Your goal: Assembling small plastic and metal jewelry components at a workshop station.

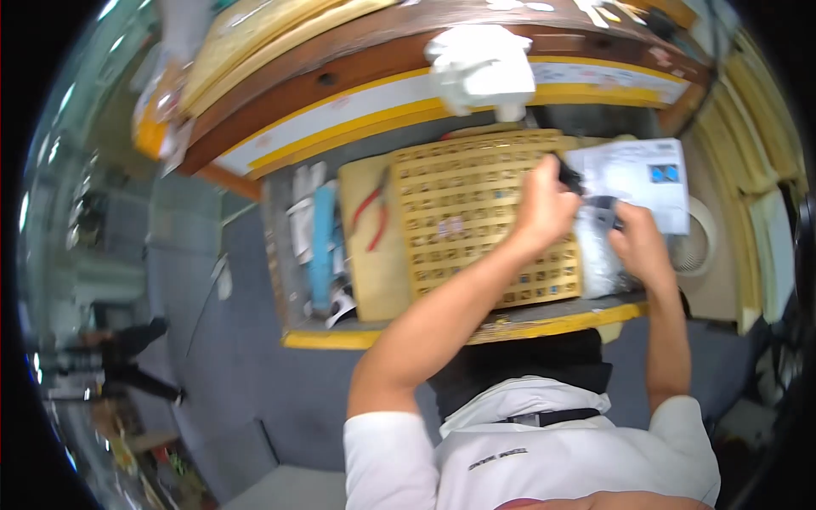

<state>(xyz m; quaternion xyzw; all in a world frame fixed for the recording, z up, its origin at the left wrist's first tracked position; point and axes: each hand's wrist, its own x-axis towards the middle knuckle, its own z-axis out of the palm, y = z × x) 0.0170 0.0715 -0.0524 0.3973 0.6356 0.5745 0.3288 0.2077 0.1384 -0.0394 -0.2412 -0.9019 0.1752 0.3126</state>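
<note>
A yellow-tan board [459, 183] with rows of small square cells lies on the bench in front of me. My left hand [548, 204] is over its right side, fingers closed around a small black object [569, 176] whose kind is blurred. Just to the right, my right hand [639, 242] grips a dark grey object [603, 204], also too blurred to name. Below it lies a clear plastic bag [597, 259], next to a white printed sheet [637, 174] with a blue picture. Red-handled pliers [371, 212] rest left of the board.
A blue strip [323, 246] and loose white pieces lie at the bench's left end. A white device [480, 72] stands behind the board, before a wooden shelf [357, 55]. A round white fan-like thing [701, 238] is at right. Another person [132, 353] is far left.
</note>
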